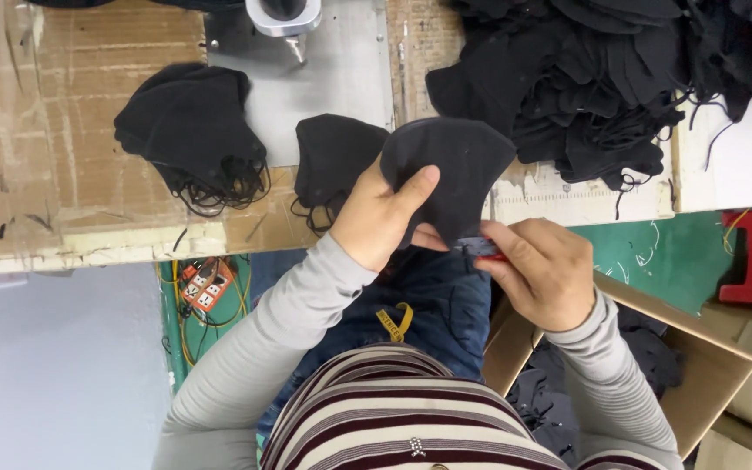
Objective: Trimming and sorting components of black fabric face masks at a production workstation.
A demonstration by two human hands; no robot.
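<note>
Seen from my head camera, looking down: my left hand (382, 216) pinches a black fabric face mask (447, 170), thumb laid across its front, holding it up just above the near edge of the counter (89, 218). My right hand (540, 270) is closed around a small thread snipper (479, 250) with a red handle, its tip touching the mask's lower edge. To the left on the counter lie a small stack of black masks (191, 130) with loose ear loops and a single mask (334, 157) just beside my left hand. A large heap of black masks (585, 78) sits at the upper right, so by my judgement most remain to be handled. A cardboard box (698, 365) by my right knee holds more dark fabric.
</note>
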